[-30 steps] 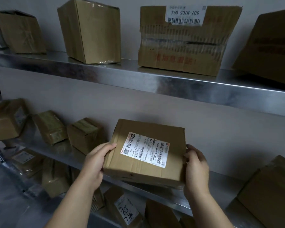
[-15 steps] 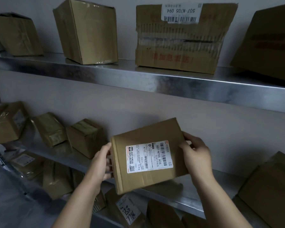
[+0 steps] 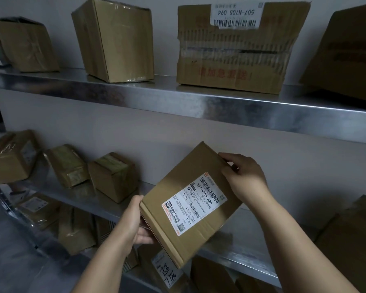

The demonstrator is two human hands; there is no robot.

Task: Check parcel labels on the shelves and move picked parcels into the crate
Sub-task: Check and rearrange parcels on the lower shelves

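A flat brown cardboard parcel (image 3: pixel 184 178) is held up in front of the middle shelf (image 3: pixel 237 250), turned diagonally with its face toward me. Its white label (image 3: pixel 193 203) reads 507-N705 A26 and carries barcodes. My left hand (image 3: pixel 131 225) grips the parcel's lower left edge, fingers under it. My right hand (image 3: pixel 243 176) holds the upper right corner. No crate is in view.
The upper steel shelf (image 3: pixel 178 100) carries several cardboard boxes, one (image 3: pixel 237 56) labelled 507-N705 094. Small boxes (image 3: pixel 112 176) sit on the middle shelf at left, a large box (image 3: pixel 351 242) at right. More parcels (image 3: pixel 167 269) lie on the shelf below.
Both hands have lifted the parcel off the middle shelf and rotated it counter-clockwise, so the label now runs diagonally. My right hand rose to the upper corner; my left dropped lower.
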